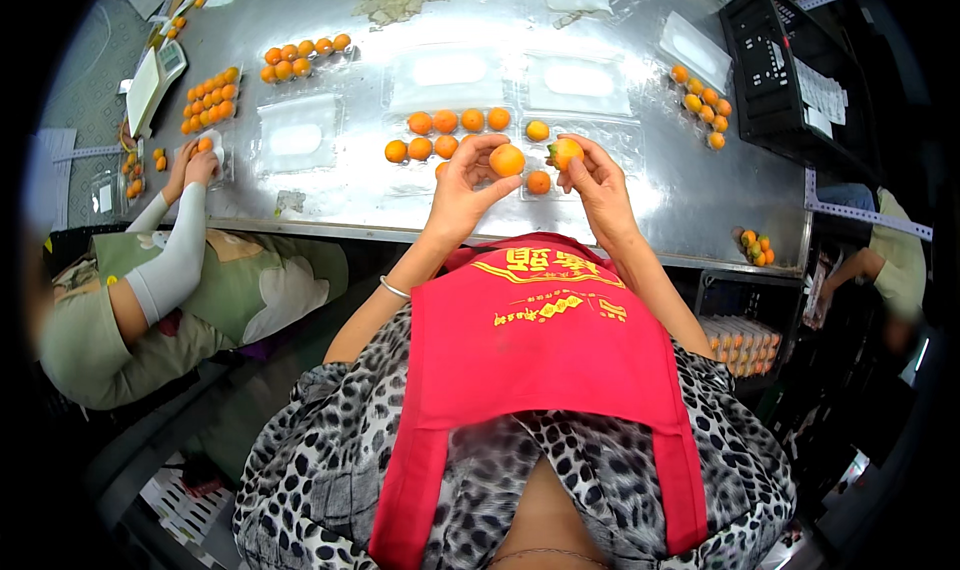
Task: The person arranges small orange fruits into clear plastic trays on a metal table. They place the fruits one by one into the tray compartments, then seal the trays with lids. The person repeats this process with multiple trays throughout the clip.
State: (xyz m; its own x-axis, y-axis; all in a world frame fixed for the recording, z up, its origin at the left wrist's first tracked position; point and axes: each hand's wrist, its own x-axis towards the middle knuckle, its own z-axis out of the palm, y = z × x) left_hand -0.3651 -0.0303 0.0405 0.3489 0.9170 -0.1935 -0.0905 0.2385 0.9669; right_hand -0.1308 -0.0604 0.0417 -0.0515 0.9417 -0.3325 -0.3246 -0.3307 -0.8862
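Observation:
Between its thumb and fingers my left hand (469,184) holds an orange citrus fruit (507,160). A yellower citrus fruit (565,154) with a green patch at its stem end sits in the fingers of my right hand (604,184). Both hands are raised a little over the near part of the steel table. Rows of orange fruits (445,121) rest in a clear plastic tray behind my left hand, partly covered by it. Around my right hand, a yellow-orange fruit (538,130) and an orange fruit (538,182) lie in or on another clear tray (615,139).
The steel table (360,202) carries clear packs with white pads (577,79) and filled trays (292,58) at left. A black crate (772,82) stands at right; loose fruits (757,247) lie near the corner. A co-worker's hands (196,166) work at left, beside a scale (155,86).

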